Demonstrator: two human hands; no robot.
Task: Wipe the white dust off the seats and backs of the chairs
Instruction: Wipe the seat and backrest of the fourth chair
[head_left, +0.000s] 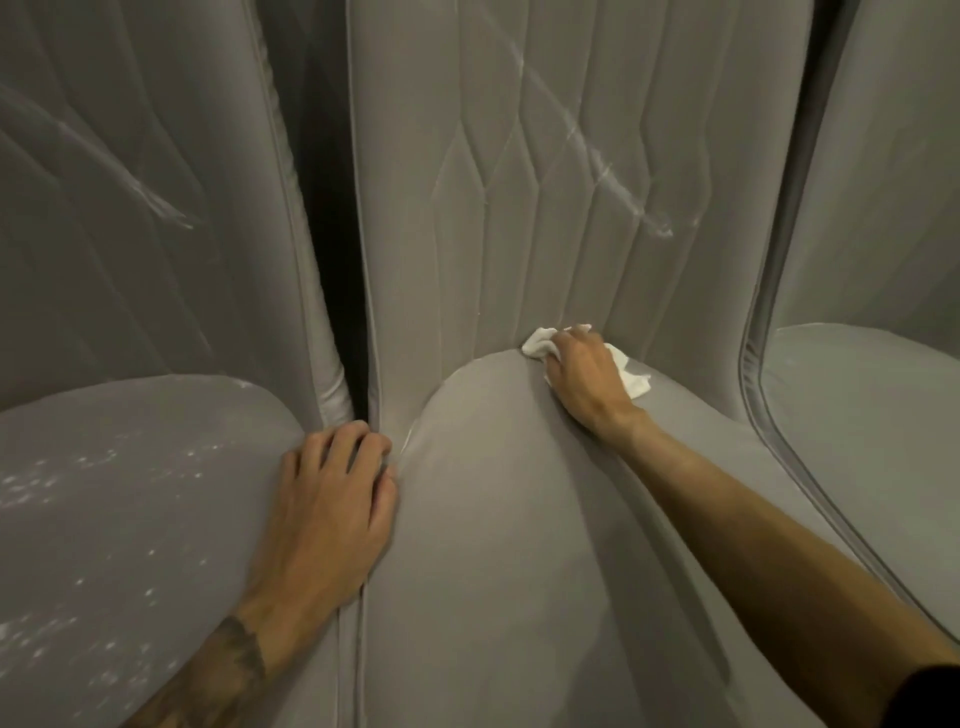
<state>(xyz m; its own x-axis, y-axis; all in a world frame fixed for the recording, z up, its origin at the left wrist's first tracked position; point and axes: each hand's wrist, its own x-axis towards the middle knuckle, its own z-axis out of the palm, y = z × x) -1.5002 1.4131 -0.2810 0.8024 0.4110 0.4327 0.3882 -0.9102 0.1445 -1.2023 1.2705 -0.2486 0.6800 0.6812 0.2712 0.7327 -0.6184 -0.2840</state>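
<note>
The middle seat (509, 545) lies open across its front, walled behind by its quilted back (519, 182); the right hand (584, 382) and white cloth (537, 344) occupy part of the crease. The dark gap (332, 260) beside the left chair (130, 493) narrows downward, its foot blocked by the left hand (332, 499). The right chair (857, 415) crowds close, perhaps touching.

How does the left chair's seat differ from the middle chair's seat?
The left seat is speckled with white dust; the middle seat looks nearly clean. The right hand holds a white cloth at the middle seat's back crease; the left seat has only the bare left hand resting on its inner edge. Both are grey and padded.
</note>
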